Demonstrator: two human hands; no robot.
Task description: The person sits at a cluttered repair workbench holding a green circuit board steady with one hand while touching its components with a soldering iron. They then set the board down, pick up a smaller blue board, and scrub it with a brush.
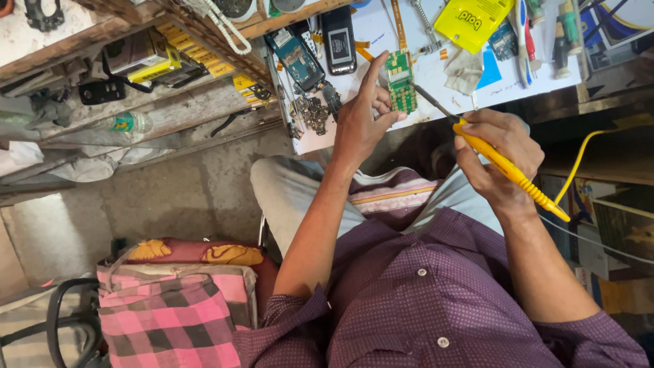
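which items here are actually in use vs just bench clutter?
In use:
- green circuit board, held by the left hand
- yellow soldering iron, gripped by the right hand, tip at the board

Lying about:
- opened phone
- black phone
- screwdrivers
- yellow packet
- plastic bottle
- pink checked cloth

I'm pinching a small green circuit board (401,82), long axis running 12 to 6, at the bench edge. I'm angling a yellow-handled soldering iron (507,168), tip pointing toward 10, touching the board's lower right edge.
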